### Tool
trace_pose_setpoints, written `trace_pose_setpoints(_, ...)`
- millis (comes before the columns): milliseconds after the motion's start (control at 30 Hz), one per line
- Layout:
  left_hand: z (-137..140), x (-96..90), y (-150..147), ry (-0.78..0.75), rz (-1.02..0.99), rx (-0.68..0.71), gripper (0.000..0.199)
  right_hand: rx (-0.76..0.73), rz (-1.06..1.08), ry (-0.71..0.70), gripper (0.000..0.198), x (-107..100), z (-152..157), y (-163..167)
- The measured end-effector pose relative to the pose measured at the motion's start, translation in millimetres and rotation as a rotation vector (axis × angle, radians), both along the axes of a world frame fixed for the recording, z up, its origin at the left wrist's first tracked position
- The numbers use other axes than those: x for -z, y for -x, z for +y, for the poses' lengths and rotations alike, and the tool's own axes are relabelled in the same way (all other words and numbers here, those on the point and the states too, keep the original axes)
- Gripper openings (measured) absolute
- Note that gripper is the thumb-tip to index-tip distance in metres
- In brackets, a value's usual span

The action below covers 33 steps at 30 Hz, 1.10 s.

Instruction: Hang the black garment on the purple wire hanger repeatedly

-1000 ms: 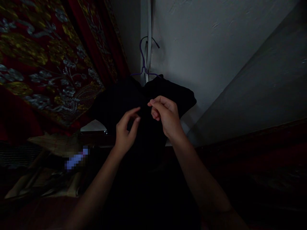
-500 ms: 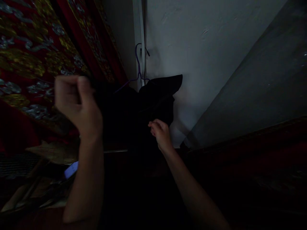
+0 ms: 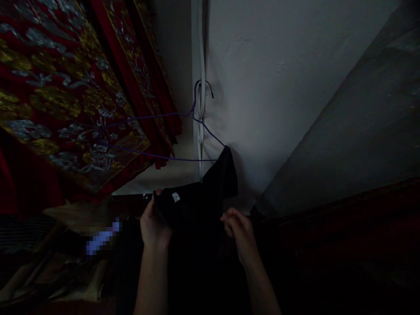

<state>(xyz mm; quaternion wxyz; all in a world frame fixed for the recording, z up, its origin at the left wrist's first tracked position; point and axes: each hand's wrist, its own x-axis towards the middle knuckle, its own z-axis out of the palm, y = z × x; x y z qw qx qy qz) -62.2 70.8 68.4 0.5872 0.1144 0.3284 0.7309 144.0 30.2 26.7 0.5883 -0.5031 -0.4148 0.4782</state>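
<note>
A black garment with a small white label hangs by one shoulder from the right end of a purple wire hanger. The hanger's left side is bare, and its hook sits on a pale strap against the wall. My left hand is closed on the garment's upper edge, left of the label. Lower right, my right hand is closed with its fingertips pinching the dark cloth. The garment's lower part is lost in the dark.
Red cloth with gold and silver embroidery hangs at the left, close behind the hanger. A grey wall stands behind. Low at the left are wooden pieces and a blurred-out bluish patch.
The garment's left shoulder has come off the hanger, baring its left side. My left hand has moved right and down onto the cloth. The view has shifted slightly.
</note>
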Motion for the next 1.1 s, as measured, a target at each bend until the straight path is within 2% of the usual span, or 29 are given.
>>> trace_pose_setpoints(100,-13.0,-10.8,-22.0,0.015,-0.108,0.086,0.011,-0.057,-0.182,0.034,0.025,1.5,-2.2,-7.1)
trace_pose_setpoints(200,-26.4,-14.9,-43.2,-0.153,-0.040,0.206,0.019,-0.143,-0.227,-0.022,0.023,-6.4,-8.3,6.6)
trace_pose_setpoints(333,-37.0,-15.1,-56.7,-0.298,0.261,0.284,0.025,-0.209,-0.116,-0.099,0.026,-16.7,-16.7,31.9)
trace_pose_setpoints(467,-42.7,-19.2,-55.6,-0.411,0.683,0.264,0.019,-0.224,-0.079,-0.112,0.037,-16.6,-20.5,44.2)
trace_pose_setpoints(600,-44.1,-22.2,-51.2,-0.486,0.933,0.154,0.017,-0.188,-0.048,-0.037,0.040,-17.0,-23.3,48.9)
trace_pose_setpoints(667,-42.5,-15.2,-46.3,-0.477,1.010,0.100,0.018,-0.200,-0.084,-0.027,0.038,-24.6,-21.0,45.3)
trace_pose_setpoints(733,-39.9,0.3,-38.0,-0.440,1.063,0.176,0.023,-0.333,-0.190,-0.084,0.034,-39.2,-12.3,34.4)
trace_pose_setpoints(833,-35.5,34.1,-19.2,-0.432,1.198,0.523,0.042,-0.576,-0.439,-0.189,0.024,-70.5,14.0,7.7)
trace_pose_setpoints(900,-31.4,55.1,-3.8,-0.474,1.305,0.683,0.050,-0.612,-0.565,-0.246,0.020,-92.2,37.0,-10.1)
trace_pose_setpoints(967,-25.6,67.9,12.9,-0.481,1.380,0.681,0.044,-0.532,-0.595,-0.347,0.018,-110.2,61.1,-21.8)
trace_pose_setpoints(1033,-18.3,69.8,30.2,-0.408,1.452,0.559,0.036,-0.349,-0.540,-0.467,0.022,-122.0,85.3,-25.3)
trace_pose_setpoints(1100,-10.8,61.8,46.6,-0.310,1.521,0.408,0.034,-0.133,-0.446,-0.554,0.028,-126.2,109.5,-21.2)
